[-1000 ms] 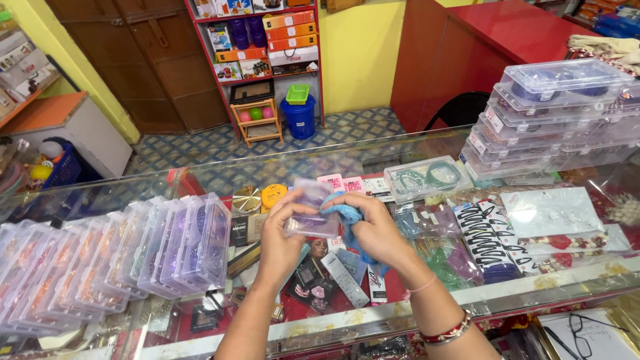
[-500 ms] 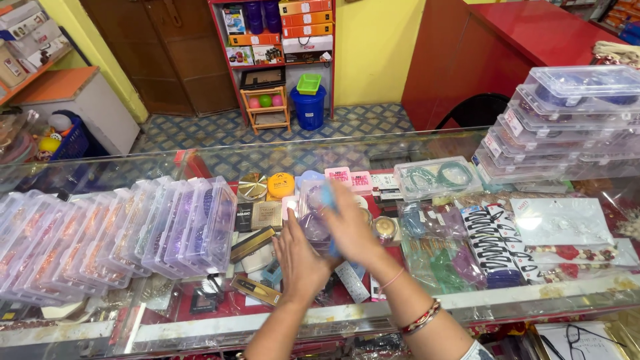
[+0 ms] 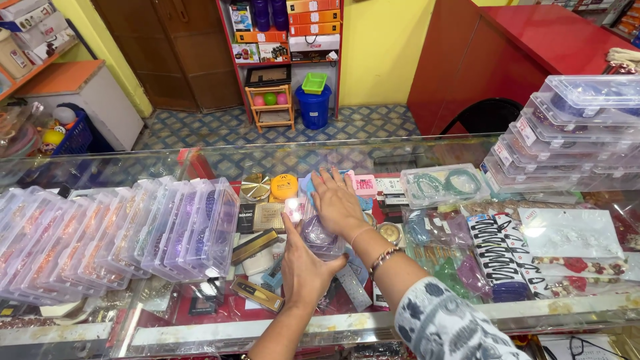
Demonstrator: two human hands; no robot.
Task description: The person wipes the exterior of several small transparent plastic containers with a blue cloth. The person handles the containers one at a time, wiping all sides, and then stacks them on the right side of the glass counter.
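A small clear plastic box [image 3: 319, 233] with purple pieces inside lies flat on the glass counter top [image 3: 280, 157]. My left hand [image 3: 303, 267] grips its near end from below. My right hand [image 3: 339, 203] lies flat on its far end, fingers spread, a bracelet on the wrist. A blue cloth [image 3: 308, 187] peeks out beside the right hand's fingers.
A slanted row of clear boxes [image 3: 113, 233] leans at the left. A stack of clear boxes [image 3: 567, 127] stands at the right. A clear box with green rings [image 3: 443, 183] and flat packets [image 3: 567, 233] lie to the right. Goods show under the glass.
The clear box was held up between both hands a second ago. It has come down onto the counter, with the right hand now flat on top.
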